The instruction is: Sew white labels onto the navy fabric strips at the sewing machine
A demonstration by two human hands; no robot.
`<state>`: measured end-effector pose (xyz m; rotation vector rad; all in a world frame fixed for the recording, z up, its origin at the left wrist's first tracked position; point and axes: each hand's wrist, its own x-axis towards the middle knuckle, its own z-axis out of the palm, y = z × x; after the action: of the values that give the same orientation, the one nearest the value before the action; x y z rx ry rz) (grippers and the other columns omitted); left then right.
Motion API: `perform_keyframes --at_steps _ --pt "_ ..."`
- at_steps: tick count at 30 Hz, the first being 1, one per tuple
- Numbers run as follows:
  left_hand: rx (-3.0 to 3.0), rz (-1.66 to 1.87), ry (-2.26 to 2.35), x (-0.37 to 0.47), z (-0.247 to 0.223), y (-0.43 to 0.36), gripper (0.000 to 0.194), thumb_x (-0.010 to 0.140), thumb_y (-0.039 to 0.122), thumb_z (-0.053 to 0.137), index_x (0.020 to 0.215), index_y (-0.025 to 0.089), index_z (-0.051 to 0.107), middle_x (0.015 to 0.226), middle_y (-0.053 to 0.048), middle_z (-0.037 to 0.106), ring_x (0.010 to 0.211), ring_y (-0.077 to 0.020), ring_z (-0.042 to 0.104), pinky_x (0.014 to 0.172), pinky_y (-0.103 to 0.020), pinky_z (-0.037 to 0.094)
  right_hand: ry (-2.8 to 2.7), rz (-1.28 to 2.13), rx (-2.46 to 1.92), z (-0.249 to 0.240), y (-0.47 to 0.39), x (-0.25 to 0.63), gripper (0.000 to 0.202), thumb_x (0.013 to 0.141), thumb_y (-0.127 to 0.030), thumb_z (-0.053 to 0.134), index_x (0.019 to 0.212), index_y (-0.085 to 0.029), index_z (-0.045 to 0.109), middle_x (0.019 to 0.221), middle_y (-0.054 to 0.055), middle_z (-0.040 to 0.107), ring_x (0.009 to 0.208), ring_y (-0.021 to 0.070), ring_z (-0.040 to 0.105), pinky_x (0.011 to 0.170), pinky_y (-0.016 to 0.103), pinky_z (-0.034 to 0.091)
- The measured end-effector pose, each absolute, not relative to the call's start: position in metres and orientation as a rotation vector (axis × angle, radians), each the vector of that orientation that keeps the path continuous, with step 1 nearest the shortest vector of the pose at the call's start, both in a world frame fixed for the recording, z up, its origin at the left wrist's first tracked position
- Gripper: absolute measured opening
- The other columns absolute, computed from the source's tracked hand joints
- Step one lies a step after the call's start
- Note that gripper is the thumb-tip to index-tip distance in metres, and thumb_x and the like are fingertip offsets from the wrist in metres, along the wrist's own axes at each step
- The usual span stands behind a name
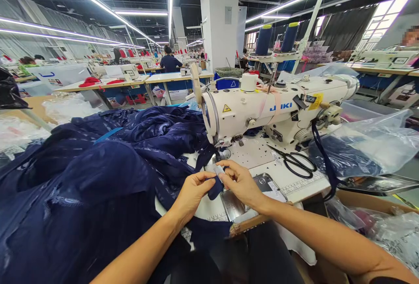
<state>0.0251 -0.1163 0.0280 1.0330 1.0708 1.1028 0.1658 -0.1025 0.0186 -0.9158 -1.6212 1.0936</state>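
Note:
In front of the needle area of a white sewing machine, my two hands meet over a small piece of navy fabric and a white label. Thumb and fingers of my left hand pinch the navy fabric at the label's lower left edge. My right hand is closed at the label's right side, its fingertips on the label and fabric. A large heap of navy garments spreads over the left of the table and runs up to the machine.
Black scissors lie on the machine bed to the right. Beyond them is a clear plastic bag with dark fabric inside. Two navy thread cones stand behind the machine. A cardboard box sits low at the right.

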Motion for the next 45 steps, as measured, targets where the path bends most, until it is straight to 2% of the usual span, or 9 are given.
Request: perform_keyframes --at_steps 15,30,33,36,39,41,43,45 --pt "1.087 1.092 1.078 0.024 0.023 -0.114 0.016 0.054 0.024 0.069 0.067 0.014 0.067 0.050 0.004 0.052 0.046 -0.0055 0.039 0.048 -0.020 0.031 -1.588 1.192 -0.915 0.018 -0.101 0.167 0.023 0.074 -0.025 0.048 0.095 -0.016 0.051 0.042 -0.012 0.031 0.041 0.0074 0.042 0.049 0.021 0.037" --pt "1.058 1.068 1.125 0.024 0.024 -0.114 0.020 0.052 0.025 0.072 0.067 0.014 0.068 0.054 0.001 0.058 0.048 -0.0064 0.043 0.050 -0.019 0.032 -1.551 1.355 -0.969 0.023 -0.088 0.179 0.024 0.072 -0.028 0.049 0.093 -0.016 0.049 0.043 -0.009 0.046 0.039 0.0074 0.037 0.046 0.021 0.032" --pt "1.019 1.076 1.122 0.023 0.020 -0.112 0.022 0.051 0.028 0.074 0.068 0.014 0.068 0.060 -0.001 0.062 0.053 -0.0092 0.050 0.054 -0.021 0.037 -1.631 1.269 -1.106 0.019 -0.067 0.202 0.023 0.074 -0.026 0.048 0.094 -0.015 0.050 0.042 -0.009 0.044 0.039 0.0081 0.036 0.045 0.021 0.030" --pt "0.998 1.097 1.121 0.022 0.020 -0.112 0.023 0.050 0.029 0.075 0.067 0.015 0.068 0.064 -0.002 0.064 0.059 -0.0115 0.053 0.059 -0.022 0.039 -1.878 0.999 -1.408 0.011 -0.046 0.232 0.024 0.075 -0.019 0.046 0.097 -0.014 0.054 0.042 -0.007 0.044 0.043 0.0112 0.042 0.049 0.023 0.032" --pt "0.999 1.119 1.119 0.022 0.021 -0.112 0.022 0.050 0.028 0.075 0.067 0.015 0.068 0.066 -0.001 0.064 0.061 -0.0117 0.053 0.061 -0.023 0.040 -2.061 0.510 -1.691 0.004 -0.037 0.253 0.026 0.074 -0.020 0.051 0.100 -0.016 0.058 0.056 0.001 0.057 0.062 0.0175 0.054 0.058 0.026 0.036" --pt "1.003 1.117 1.120 0.022 0.021 -0.112 0.022 0.051 0.028 0.075 0.067 0.015 0.068 0.065 -0.001 0.064 0.059 -0.0111 0.053 0.060 -0.022 0.039 -2.059 0.310 -1.711 0.004 -0.039 0.256 0.028 0.076 -0.026 0.052 0.102 -0.018 0.059 0.066 0.004 0.062 0.072 0.0208 0.056 0.064 0.029 0.037" --pt "1.011 1.103 1.113 0.022 0.020 -0.113 0.021 0.052 0.029 0.074 0.068 0.015 0.068 0.064 -0.001 0.063 0.058 -0.0106 0.052 0.058 -0.022 0.039 -2.021 0.404 -1.527 0.007 -0.046 0.249 0.028 0.080 -0.032 0.047 0.101 -0.017 0.060 0.076 0.006 0.063 0.077 0.0206 0.057 0.067 0.030 0.038" --pt "1.018 1.099 1.101 0.022 0.020 -0.113 0.022 0.054 0.029 0.073 0.069 0.015 0.067 0.063 0.000 0.062 0.058 -0.0104 0.051 0.058 -0.022 0.039 -1.974 0.717 -1.247 0.013 -0.054 0.234 0.029 0.081 -0.036 0.046 0.096 -0.016 0.061 0.085 0.006 0.063 0.079 0.0187 0.056 0.068 0.029 0.040"
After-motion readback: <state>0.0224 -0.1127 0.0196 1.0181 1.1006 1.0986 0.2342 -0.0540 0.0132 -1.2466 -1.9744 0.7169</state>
